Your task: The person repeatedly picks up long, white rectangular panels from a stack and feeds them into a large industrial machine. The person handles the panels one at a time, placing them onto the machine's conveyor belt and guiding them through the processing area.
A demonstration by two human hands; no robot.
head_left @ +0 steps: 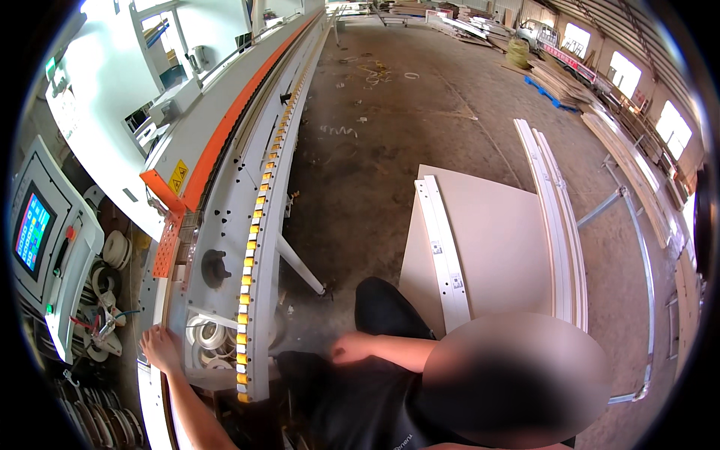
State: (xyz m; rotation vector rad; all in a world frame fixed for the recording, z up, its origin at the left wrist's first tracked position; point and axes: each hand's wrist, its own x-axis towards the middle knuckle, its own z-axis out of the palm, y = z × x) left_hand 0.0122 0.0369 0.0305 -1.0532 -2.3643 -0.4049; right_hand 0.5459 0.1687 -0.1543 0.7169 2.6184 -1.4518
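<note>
My left hand point(159, 349) is closed over the edge of a long narrow board point(157, 409) lying along the infeed side of a big white and orange machine, which looks like an edge bander. Its fingers bend over the strip beside the orange perforated bracket point(166, 247). My right hand point(351, 348) hangs loosely curled over my dark trousers, with nothing visible in it. Between the two hands runs the machine's side rail with yellow and white rollers point(251, 259). A large blurred patch at the lower right hides part of my right arm.
A control panel with a lit screen point(34, 232) stands at the left, above rolls of edging tape point(116, 249). More white rolls point(210, 334) lie under the machine. To my right are a big flat panel point(487, 225), long white strips point(551, 225) and a metal-tube frame point(646, 277).
</note>
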